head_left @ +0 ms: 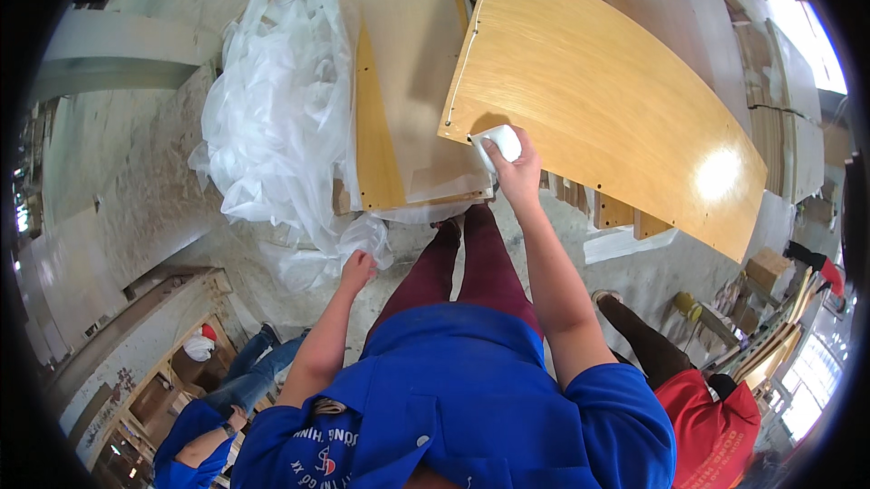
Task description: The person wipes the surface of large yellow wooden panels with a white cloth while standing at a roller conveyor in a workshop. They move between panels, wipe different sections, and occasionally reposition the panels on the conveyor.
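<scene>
Shirt (489, 398) foremost, right hand (520, 168) grips a bottle (501, 141), left hand (359, 270) loosely curled: gluing the panel (607, 81), probably, with steady aim needed next.

Bright daylight burns out the tall white openings (814, 40) at right as a round glare blazes on a glossy, honey-coloured wooden panel (598, 90) and shadow falls across a pale, film-covered board (408, 81); fisheye curvature bends edges toward a black rim

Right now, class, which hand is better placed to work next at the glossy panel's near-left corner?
Probably the right hand: it holds a white object at that corner of the glossy panel. The left hand is away, near the plastic sheeting.
</scene>
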`<action>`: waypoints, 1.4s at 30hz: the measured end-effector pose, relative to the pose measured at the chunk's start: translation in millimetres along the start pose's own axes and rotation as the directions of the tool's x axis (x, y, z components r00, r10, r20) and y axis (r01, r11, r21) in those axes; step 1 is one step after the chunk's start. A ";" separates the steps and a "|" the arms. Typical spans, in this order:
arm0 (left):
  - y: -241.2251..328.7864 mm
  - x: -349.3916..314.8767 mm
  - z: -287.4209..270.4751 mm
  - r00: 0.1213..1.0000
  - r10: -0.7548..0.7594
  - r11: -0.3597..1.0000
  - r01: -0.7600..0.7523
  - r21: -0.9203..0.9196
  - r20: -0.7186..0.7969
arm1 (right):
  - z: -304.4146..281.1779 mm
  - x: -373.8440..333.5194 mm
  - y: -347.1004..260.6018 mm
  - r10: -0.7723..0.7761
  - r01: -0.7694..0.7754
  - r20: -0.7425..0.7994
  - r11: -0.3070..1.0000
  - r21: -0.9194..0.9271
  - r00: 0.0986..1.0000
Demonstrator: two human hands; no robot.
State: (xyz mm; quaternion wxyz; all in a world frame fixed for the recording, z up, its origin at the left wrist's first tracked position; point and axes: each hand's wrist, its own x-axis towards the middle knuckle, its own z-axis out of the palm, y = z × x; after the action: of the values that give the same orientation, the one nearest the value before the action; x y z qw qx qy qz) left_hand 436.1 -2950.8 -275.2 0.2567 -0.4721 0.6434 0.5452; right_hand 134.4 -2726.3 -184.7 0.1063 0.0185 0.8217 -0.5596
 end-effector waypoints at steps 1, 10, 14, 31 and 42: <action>-1.2 -0.3 -0.2 1.000 0.007 1.000 -0.007 0.022 -0.003 | -0.8 0.0 -1.3 -0.012 0.012 0.005 1.000 -0.012 1.000; 6.5 5.3 -1.2 0.999 0.049 0.996 -0.049 0.078 -0.003 | -1.3 -2.9 -8.9 -0.062 0.061 -0.008 0.996 -0.062 0.998; 12.2 7.9 -3.6 0.999 0.037 0.997 -0.040 0.070 0.040 | -9.9 -5.1 -7.4 -0.037 0.035 -0.030 0.998 -0.046 0.999; 73.3 22.7 35.3 0.987 0.044 0.952 -0.089 0.293 0.157 | -142.4 -33.3 61.1 0.089 -0.094 -0.382 0.996 0.004 0.920; 105.8 22.7 83.4 0.969 0.137 0.918 -0.202 0.342 0.205 | -197.1 -39.9 85.2 0.123 -0.119 -0.462 0.992 0.038 0.878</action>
State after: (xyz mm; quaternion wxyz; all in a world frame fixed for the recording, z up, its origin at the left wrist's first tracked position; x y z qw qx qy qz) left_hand 317.2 -2883.8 -268.6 0.3465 -0.3090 0.7457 0.4779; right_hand 155.7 -2509.0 -185.7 -0.0584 0.2033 0.8182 -0.5346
